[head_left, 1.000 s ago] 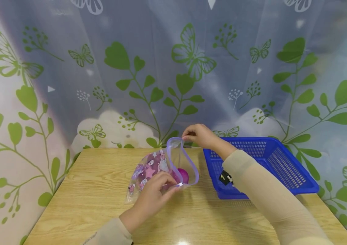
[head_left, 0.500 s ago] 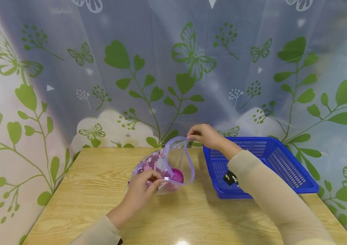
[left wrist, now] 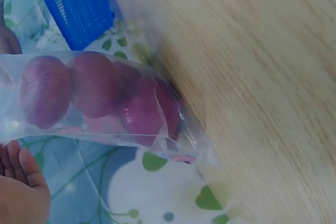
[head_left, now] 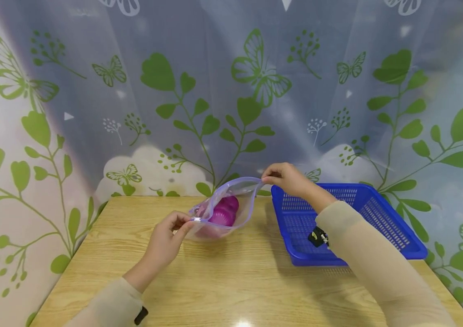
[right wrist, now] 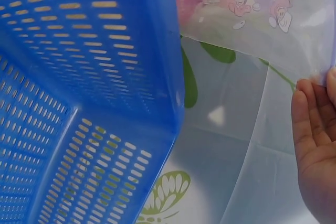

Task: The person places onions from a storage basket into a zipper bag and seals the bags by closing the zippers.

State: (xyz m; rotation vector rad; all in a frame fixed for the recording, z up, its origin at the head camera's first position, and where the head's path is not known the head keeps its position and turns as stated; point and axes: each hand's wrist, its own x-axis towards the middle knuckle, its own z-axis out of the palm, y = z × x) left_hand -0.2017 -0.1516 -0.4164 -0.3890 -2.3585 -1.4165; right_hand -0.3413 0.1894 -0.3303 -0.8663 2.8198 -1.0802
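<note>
A clear zip bag (head_left: 251, 206) with a purple rim and cartoon prints (right wrist: 281, 11) is held up with its mouth spread apart. Inside it lie several red onions (head_left: 225, 213), which the left wrist view shows bunched as purplish onions (left wrist: 97, 85) behind the clear plastic. My left hand (head_left: 163, 238) pinches the near left end of the rim, at the white slider (head_left: 196, 219). At the far right end of the rim, my right hand (head_left: 286, 178) pinches the corner between thumb and fingers.
A blue perforated basket (head_left: 288, 250) stands on the right of the wooden table (head_left: 231, 281), partly under my right forearm. Behind the table hangs a curtain (head_left: 198, 45) printed with green leaves and butterflies.
My left hand has moved left and up with the slider end, while my right hand has shifted slightly right. The bag's mouth is stretched wider sideways, and more of the onions shows.
</note>
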